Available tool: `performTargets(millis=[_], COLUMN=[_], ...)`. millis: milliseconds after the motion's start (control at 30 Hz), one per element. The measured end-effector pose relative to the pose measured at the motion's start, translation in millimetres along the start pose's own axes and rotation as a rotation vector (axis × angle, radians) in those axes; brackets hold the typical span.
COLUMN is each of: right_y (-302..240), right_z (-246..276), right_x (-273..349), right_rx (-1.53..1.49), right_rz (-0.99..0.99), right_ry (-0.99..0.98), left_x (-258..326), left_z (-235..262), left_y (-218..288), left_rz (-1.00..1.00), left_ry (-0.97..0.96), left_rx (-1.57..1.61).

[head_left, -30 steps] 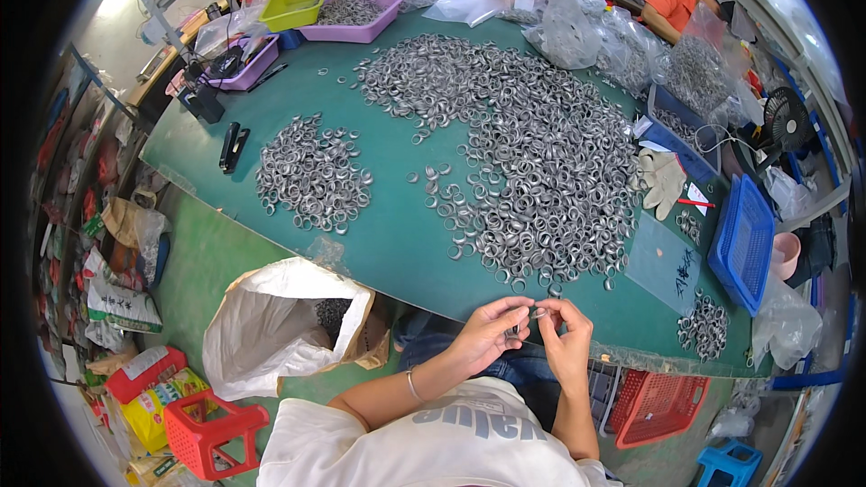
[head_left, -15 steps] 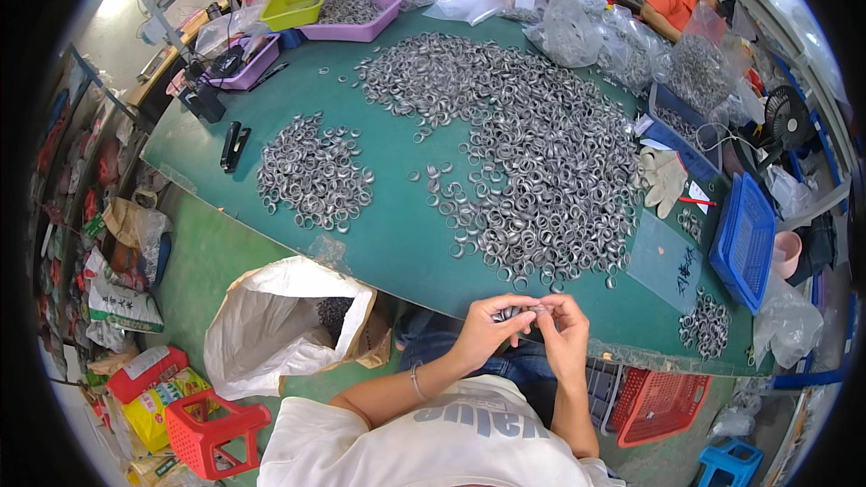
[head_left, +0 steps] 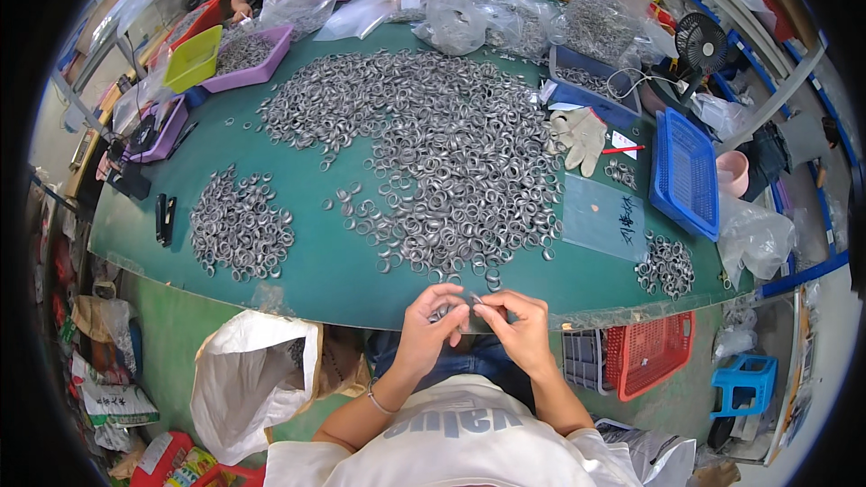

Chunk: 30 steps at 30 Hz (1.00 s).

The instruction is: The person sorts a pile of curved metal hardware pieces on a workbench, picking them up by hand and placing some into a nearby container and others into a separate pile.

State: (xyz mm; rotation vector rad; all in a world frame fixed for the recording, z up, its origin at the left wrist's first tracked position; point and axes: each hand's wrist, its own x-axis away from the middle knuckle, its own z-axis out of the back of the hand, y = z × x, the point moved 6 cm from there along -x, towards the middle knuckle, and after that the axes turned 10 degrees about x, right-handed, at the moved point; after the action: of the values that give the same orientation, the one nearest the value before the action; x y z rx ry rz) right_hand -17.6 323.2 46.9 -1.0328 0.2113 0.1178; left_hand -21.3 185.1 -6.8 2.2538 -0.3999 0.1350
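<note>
Crowded workroom, smooth green counter [head_left: 343, 239] under a broad heap of dull-grey, metallic-looking rings [head_left: 451, 162]. Held at the near edge: one thin ring [head_left: 476, 299] in the closed fingertip grip of the right hand [head_left: 518, 325], more grey rings [head_left: 439, 314] inside the curled left hand [head_left: 428, 332]. Could slip — slick-looking, rounded, little to pinch — and drop past the edge toward the jeans [head_left: 469, 364], given too loose a hold.

A pale glove [head_left: 582, 137] lies beside a red pen [head_left: 623, 150], near a blue basket [head_left: 684, 179].
</note>
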Motion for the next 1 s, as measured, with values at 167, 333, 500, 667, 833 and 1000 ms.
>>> performTargets(millis=[167, 333, 500, 667, 833, 1000], right_y=[-6, -17, 12, 32, 40, 46], right_z=[-7, -8, 2, -11, -30, -21], right_x=[2, -2, -18, -43, -65, -68], right_rx=[0.048, 0.168, 0.176, 0.463, 0.718, 0.525], right_rz=[0.111, 0.342, 0.164, 0.155, 0.106, 0.132], right_ry=[0.002, -0.082, 0.157, 0.258, 0.263, 0.321], left_x=[0, -3, -1, 1, -1, -1], left_z=[1, 17, 20, 16, 16, 7], left_y=[-8, -24, -17, -17, -23, -19], left_rz=[0.137, 0.225, 0.197, 0.240, 0.305, 0.327], left_ry=[-0.037, -0.066, -0.034, -0.052, -0.079, -0.059], left_rx=[0.120, 0.265, 0.315, 0.410, 0.541, 0.638])
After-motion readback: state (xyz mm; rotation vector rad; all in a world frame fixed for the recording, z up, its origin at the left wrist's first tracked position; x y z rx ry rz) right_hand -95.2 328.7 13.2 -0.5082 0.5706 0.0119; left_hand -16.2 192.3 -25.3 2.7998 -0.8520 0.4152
